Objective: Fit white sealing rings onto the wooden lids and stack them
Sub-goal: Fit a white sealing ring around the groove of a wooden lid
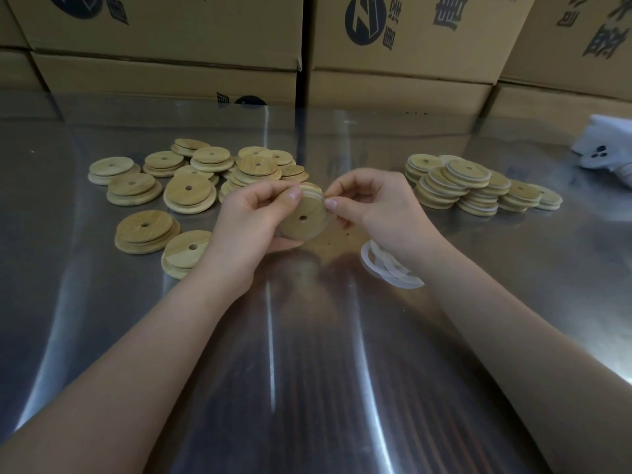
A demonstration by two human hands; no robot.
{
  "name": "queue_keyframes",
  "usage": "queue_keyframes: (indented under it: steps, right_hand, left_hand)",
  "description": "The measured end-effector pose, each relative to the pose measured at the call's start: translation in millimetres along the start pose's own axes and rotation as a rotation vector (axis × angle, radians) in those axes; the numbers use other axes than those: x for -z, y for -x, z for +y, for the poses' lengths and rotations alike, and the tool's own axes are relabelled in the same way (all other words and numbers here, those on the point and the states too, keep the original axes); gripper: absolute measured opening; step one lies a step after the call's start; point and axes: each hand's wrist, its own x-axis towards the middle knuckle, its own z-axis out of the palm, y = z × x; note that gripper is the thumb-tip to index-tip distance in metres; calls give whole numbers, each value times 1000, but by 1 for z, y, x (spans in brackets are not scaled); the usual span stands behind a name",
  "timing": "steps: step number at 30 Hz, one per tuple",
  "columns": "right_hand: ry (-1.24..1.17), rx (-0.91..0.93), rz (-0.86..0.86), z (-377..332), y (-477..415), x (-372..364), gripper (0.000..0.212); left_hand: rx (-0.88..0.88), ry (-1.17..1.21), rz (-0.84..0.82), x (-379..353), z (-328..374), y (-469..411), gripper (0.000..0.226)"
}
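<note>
My left hand (251,217) grips a round wooden lid (302,218) with a centre hole, tilted above the metal table (307,336). My right hand (372,203) pinches a white sealing ring (319,196) at the lid's upper right edge, thumb and forefinger together. A small pile of loose white rings (388,265) lies on the table under my right wrist. Bare wooden lids (191,193) are scattered and loosely piled at the left. Lids fitted with white rings (468,186) stand in low stacks at the right.
Large cardboard boxes (393,63) with dark printing form a wall along the table's far edge. A white bag or cloth (605,148) lies at the far right. The table surface is shiny and reflective.
</note>
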Motion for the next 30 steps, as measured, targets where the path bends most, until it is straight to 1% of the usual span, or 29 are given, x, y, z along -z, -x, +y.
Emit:
queue_keyframes:
  steps: [4,9,12,16,28,30]
  right_hand:
    - [-57,-6,27,-1,1,0,2]
    - [-61,-24,29,0,0,-1,10]
    - [-42,-56,12,2,-1,-1,11]
    - [-51,-111,-23,4,-1,-2,11]
    - [-297,-197,-85,5,-2,-1,7]
    - [-345,-209,-73,4,-3,-1,6]
  left_hand:
    - [97,123,-13,0,2,-1,16]
    - [252,325,-63,1,5,-4,27]
    - [308,396,-76,3,4,-4,27]
    - [322,429,-84,3,4,-5,26]
    - [294,387,-118,5,8,-4,27]
    - [292,361,-126,5,8,-4,27]
